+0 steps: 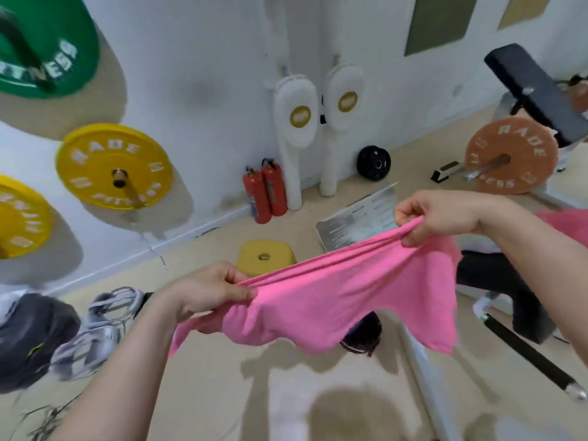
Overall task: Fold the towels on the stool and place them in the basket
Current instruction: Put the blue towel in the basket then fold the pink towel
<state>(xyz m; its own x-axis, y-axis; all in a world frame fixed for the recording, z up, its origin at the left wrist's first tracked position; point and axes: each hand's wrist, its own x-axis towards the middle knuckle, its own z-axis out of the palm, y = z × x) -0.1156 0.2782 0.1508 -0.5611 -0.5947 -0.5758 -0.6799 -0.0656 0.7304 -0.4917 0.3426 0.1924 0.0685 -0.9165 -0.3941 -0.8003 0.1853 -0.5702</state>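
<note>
A pink towel [334, 300] hangs stretched in the air between both hands, its top edge bunched and its lower part drooping. My left hand [210, 291] pinches the towel's left end. My right hand [442, 214] pinches the right end, higher up. A yellow stool [265, 256] with a hole in its top stands on the floor behind the towel, nothing on the part of its top that shows. A dark basket [362, 337] shows partly below the towel's lower edge.
Yellow weight plates [113, 167] hang on the wall at left, two red fire extinguishers [264, 192] stand by the wall, an orange plate [509, 155] on a bar sits at right. Shoes [95, 329] lie at left, a black-handled bar [528, 354] at right.
</note>
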